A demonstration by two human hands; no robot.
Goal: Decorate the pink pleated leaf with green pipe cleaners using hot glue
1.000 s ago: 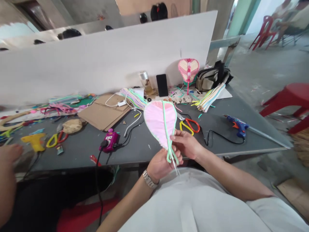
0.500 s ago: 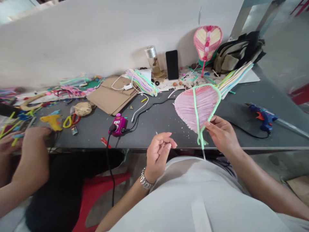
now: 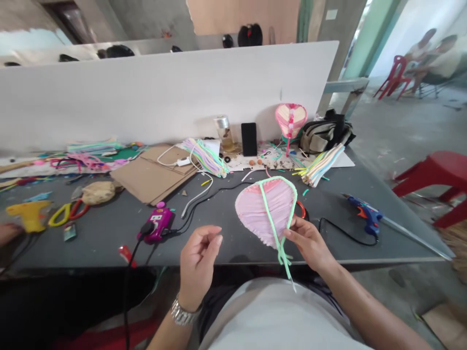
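My right hand (image 3: 310, 241) pinches the lower edge of a pink heart-shaped fan (image 3: 264, 209) trimmed with light green pipe cleaner, holding it flat just above the grey table (image 3: 226, 228). The green stem ends hang below the fingers. My left hand (image 3: 199, 260) hovers free at the table's front edge, fingers loosely curled with thumb and fingertips close together, holding nothing that I can see. A watch sits on that wrist.
A blue glue gun (image 3: 367, 211) lies right, a purple power plug (image 3: 156, 224) left of centre. Cardboard sheets (image 3: 156, 172), pipe-cleaner bundles (image 3: 206, 156), a finished fan (image 3: 291, 119), a phone (image 3: 249, 139), a jar (image 3: 223, 131), bag (image 3: 324, 131), and scissors (image 3: 67, 212) lie around. Another person's hand (image 3: 7, 232) shows far left.
My left hand let go of the fan's stem and moved off to the left. The right hand carried the fan down toward the table. The camera view shifted.
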